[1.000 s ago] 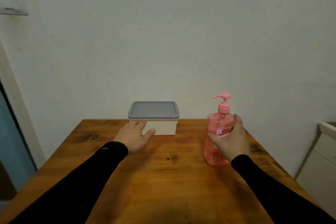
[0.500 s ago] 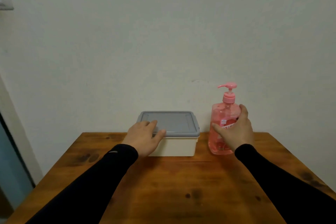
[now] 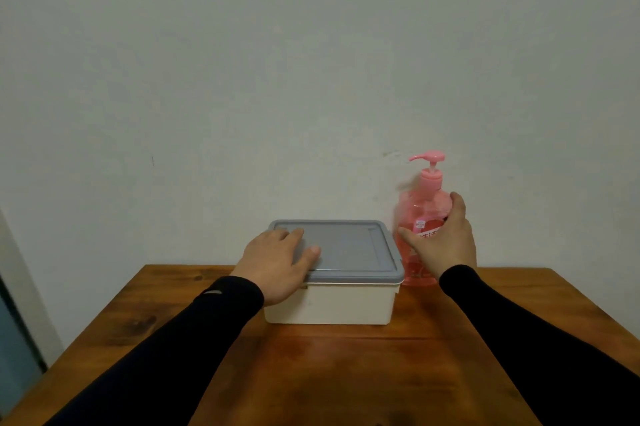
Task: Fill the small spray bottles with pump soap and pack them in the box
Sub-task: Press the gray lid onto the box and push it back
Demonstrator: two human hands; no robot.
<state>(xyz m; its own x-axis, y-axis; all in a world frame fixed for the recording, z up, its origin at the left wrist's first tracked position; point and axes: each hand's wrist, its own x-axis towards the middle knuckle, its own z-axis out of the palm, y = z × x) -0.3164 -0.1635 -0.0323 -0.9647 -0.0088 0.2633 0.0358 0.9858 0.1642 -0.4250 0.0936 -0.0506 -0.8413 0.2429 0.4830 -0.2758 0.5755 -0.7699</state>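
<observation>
1. A single head view looks forward and slightly down from the person's own position.
2. It faces a pale wall [image 3: 311, 62], which fills the upper frame.
3. The wooden table [image 3: 346, 373] lies close below; both sleeves enter from the bottom corners.

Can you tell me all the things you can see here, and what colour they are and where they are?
box: one, cream, middle of the table at the back
lid: one, grey, shut on the box
soap bottle: one, pink with a pink pump, upright right of the box
table: one, brown wood, against the wall
wall: one, pale, behind the table
left hand: one, black sleeve, resting flat on the lid
right hand: one, black sleeve, fingers round the soap bottle
</observation>
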